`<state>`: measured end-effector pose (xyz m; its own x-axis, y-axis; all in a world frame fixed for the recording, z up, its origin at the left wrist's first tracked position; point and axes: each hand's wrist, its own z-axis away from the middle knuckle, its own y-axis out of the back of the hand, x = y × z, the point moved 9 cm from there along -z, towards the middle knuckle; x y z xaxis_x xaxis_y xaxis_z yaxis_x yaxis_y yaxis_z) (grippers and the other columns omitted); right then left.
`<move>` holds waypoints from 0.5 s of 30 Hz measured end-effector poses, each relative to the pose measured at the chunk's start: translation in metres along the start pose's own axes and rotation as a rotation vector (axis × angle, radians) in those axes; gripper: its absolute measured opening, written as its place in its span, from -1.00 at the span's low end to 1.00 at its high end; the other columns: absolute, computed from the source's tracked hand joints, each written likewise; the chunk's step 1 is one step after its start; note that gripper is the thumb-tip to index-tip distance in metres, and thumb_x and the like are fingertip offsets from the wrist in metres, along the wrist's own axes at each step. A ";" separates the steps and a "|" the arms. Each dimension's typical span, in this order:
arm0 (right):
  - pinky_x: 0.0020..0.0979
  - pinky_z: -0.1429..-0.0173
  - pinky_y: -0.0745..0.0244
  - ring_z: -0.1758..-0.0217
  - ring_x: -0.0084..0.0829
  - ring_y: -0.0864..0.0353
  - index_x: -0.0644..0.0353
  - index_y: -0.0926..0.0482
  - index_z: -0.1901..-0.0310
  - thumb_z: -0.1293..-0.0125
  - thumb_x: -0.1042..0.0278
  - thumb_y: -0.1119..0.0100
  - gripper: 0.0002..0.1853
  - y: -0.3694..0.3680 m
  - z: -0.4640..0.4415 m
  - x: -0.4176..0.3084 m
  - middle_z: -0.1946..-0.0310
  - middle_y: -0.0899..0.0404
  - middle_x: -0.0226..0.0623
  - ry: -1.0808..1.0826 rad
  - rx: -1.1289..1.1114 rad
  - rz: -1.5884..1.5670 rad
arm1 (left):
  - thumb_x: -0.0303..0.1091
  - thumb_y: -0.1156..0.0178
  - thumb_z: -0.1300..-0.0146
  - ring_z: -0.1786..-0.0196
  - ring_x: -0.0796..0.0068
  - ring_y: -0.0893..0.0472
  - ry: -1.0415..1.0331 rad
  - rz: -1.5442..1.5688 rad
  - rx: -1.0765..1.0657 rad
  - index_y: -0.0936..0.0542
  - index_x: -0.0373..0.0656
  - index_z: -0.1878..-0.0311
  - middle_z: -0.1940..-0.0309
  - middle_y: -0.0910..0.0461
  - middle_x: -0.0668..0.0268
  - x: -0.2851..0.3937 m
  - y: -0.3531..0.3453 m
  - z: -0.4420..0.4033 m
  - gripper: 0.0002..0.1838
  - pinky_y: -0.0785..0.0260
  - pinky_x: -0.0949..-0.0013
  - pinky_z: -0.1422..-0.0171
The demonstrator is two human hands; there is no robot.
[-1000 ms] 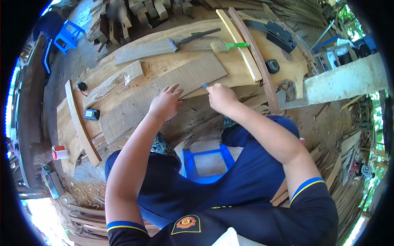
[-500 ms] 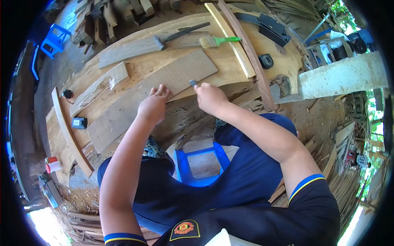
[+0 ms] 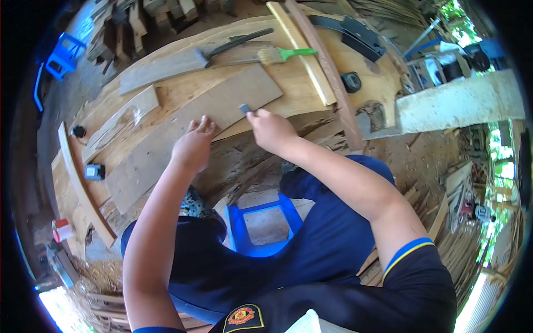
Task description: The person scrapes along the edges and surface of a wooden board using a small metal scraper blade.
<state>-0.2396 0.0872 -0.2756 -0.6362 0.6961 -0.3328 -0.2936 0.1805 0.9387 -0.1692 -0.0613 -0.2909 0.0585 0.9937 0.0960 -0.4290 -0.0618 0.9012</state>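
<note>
2 bare hands work over a long flat board (image 3: 222,105), which lies at a slant across a broad wooden slab (image 3: 300,91). The left hand (image 3: 192,145) rests palm down at the board's near edge, fingers loosely spread and wrapped around nothing; how hard it presses cannot be told. The right hand (image 3: 270,131) is closed around a small grey-tipped tool (image 3: 244,108); only the flat end juts out past the thumb, over the board's face, and whether it touches the wood is too fine to make out. Good work here, I judge, needs firm, even weight from the left hand, since no clamp shows on the board and a sideways push could swing it. The left fingertips are best kept beside the tool's line rather than ahead of its end. A short hold close to that end should steady it, with the wrist quiet, the angle constant and the pressure light enough not to dig into the surface. The hammer (image 3: 239,42) and the green-handled brush (image 3: 286,54) lie beyond the board, apart from both hands, so they should not hinder the stroke.
</note>
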 end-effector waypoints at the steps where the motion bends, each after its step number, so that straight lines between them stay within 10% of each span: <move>1: 0.00 0.06 -0.64 0.15 0.07 -0.70 0.39 -0.59 0.06 -0.56 0.40 0.14 -0.70 0.000 -0.003 0.001 0.19 -0.63 0.08 -0.005 -0.006 0.004 | -0.58 -0.21 -0.15 -0.61 0.03 -0.20 -0.006 -0.002 -0.002 -0.24 0.00 -0.58 -0.66 -0.05 0.23 0.002 -0.001 -0.001 -0.13 -0.39 0.15 -0.52; 15: -0.04 0.15 -0.65 0.24 0.03 -0.72 0.39 -0.59 -0.11 -0.48 0.45 0.07 -0.68 0.000 -0.009 -0.004 0.22 -0.61 0.02 0.040 0.005 0.045 | -0.54 -0.21 -0.16 -0.65 0.06 -0.11 0.022 0.053 -0.028 -0.20 0.09 -0.61 -0.68 0.00 0.31 -0.001 0.000 0.005 -0.10 -0.36 -0.06 -0.52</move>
<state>-0.2438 0.0780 -0.2748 -0.6767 0.6752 -0.2937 -0.2606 0.1534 0.9532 -0.1651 -0.0626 -0.2893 0.0154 0.9909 0.1341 -0.4560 -0.1124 0.8829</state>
